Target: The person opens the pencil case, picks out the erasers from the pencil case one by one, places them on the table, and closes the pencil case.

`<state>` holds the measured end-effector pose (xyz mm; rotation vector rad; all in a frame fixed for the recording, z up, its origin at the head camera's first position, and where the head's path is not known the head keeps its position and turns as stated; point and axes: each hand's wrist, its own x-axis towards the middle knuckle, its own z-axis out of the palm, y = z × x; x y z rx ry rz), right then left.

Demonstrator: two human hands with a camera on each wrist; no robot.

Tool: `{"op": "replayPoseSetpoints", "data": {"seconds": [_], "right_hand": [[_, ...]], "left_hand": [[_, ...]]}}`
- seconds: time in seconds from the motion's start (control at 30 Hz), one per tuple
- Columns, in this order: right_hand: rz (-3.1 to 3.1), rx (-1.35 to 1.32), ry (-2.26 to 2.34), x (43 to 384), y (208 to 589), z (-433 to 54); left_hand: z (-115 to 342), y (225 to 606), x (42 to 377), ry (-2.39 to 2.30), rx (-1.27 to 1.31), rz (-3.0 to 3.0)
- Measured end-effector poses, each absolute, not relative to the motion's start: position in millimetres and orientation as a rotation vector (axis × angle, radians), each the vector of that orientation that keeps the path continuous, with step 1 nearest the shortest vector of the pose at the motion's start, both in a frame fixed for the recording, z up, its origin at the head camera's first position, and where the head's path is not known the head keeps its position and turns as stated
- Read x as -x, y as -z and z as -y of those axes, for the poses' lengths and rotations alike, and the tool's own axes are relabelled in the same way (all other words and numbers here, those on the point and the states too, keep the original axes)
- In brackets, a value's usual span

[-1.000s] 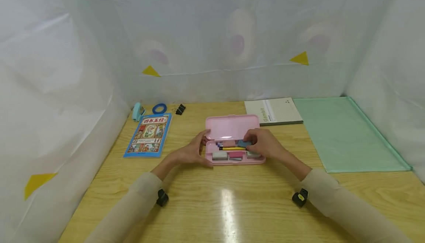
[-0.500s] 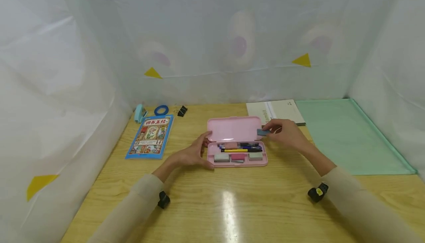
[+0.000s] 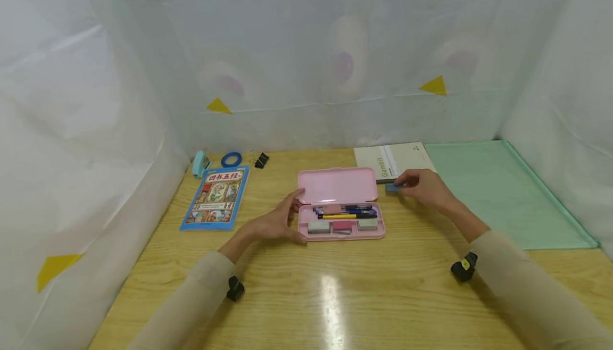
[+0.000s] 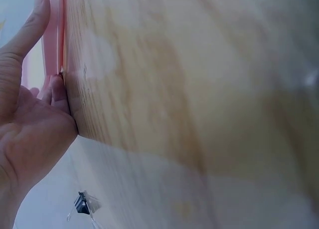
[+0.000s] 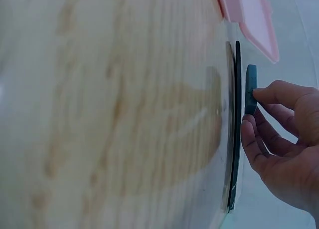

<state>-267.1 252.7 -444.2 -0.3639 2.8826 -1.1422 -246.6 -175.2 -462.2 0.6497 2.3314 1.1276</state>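
An open pink pencil case [image 3: 341,236] lies mid-table, its lid tilted back. Inside it are several pens, a yellow-and-black pen [image 3: 342,216] among them, and several eraser-like blocks. At the case's left end my left hand [image 3: 273,223] holds it, thumb at the front corner and fingers by the hinge; the left wrist view shows the thumb along the pink side. Between thumb and fingers, my right hand [image 3: 425,189] pinches a blue eraser [image 5: 251,88]. The eraser is right of the lid, by the front edge of the Gambit notebook [image 3: 407,159]. Whether it touches the table is unclear.
To the left lie a blue-bordered book [image 3: 215,198], a light-blue stapler [image 3: 198,164], a blue tape roll [image 3: 231,159] and a black binder clip [image 3: 261,160]. A green translucent mat [image 3: 507,196] covers the right side. White sheeting encloses the back and sides.
My right hand has lifted the blue eraser out of the pencil case and carried it right, past the lid, to the notebook's front edge. My left hand has stayed at the case.
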Motion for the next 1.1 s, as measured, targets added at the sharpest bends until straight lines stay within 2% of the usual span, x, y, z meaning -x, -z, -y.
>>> {"op": "replayPoseSetpoints", "data": {"seconds": [0.5,0.77,1.1], "right_hand": [[-2.829,0.388,1.210,266,442,-256],[-2.632,0.466,1.402,256,436,-225],[-2.541,0.650,1.386,244,434,-179]], "left_hand": [[175,460,248,-1.134,-0.655,-2.316],[175,461,246,-1.158,-0.645,-2.301],[176,461,246,-1.163,-0.639,-2.306]]}}
